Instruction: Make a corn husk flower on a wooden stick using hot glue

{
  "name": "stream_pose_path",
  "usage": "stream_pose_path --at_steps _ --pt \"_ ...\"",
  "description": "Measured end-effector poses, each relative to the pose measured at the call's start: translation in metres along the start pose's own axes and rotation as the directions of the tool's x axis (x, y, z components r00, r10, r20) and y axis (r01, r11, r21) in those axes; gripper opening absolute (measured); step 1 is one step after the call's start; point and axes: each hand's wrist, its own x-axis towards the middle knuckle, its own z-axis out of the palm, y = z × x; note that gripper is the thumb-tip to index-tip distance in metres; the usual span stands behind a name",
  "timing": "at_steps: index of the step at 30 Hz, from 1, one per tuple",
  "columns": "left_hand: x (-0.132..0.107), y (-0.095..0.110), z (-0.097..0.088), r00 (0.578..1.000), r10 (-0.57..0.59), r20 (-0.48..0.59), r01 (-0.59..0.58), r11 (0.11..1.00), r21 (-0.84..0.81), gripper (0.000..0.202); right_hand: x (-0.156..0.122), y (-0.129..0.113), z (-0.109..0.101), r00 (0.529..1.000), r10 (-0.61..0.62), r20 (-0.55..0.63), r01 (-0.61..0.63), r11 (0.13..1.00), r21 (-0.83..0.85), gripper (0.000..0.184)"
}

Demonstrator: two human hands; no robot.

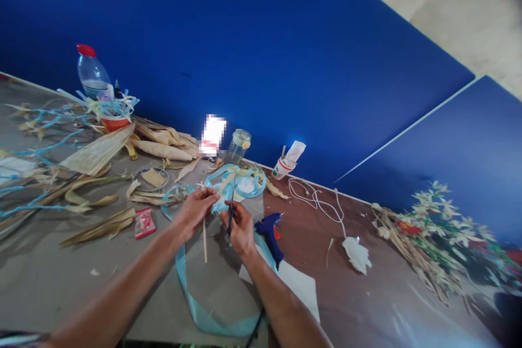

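Observation:
My left hand pinches a pale strip of dried corn husk near the middle of the table. Just below that hand shows a thin wooden stick; whether the fingers grip it too, I cannot tell. My right hand is closed on the dark handles of scissors, whose blades point away from me beside the husk strip. Light blue ribbon loops under and around both hands, with more of it coiled behind them. A blue glue gun lies right of my right hand.
Left are dried husks, a red packet and blue-wrapped stems. Behind stand a bottle, a glass jar and a paper cup. A white cable, white paper and flowers lie right. A blue partition rises behind.

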Motion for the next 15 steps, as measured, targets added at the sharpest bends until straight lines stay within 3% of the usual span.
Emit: stream_pose_path --at_steps 4,7,15 --pt "0.0 -0.002 0.002 0.994 0.113 -0.002 -0.111 0.974 0.2 0.022 0.006 0.004 -0.003 0.989 -0.086 -0.122 0.101 0.987 0.124 0.042" --pt "0.0 -0.005 0.002 0.987 0.154 0.034 -0.158 0.951 0.267 0.016 0.011 0.004 -0.008 0.977 -0.154 -0.145 0.176 0.973 0.152 0.049" --pt "0.003 -0.009 -0.001 0.975 0.179 0.132 -0.218 0.885 0.412 0.002 0.015 -0.002 -0.01 0.982 -0.141 -0.122 0.15 0.986 0.066 0.044"
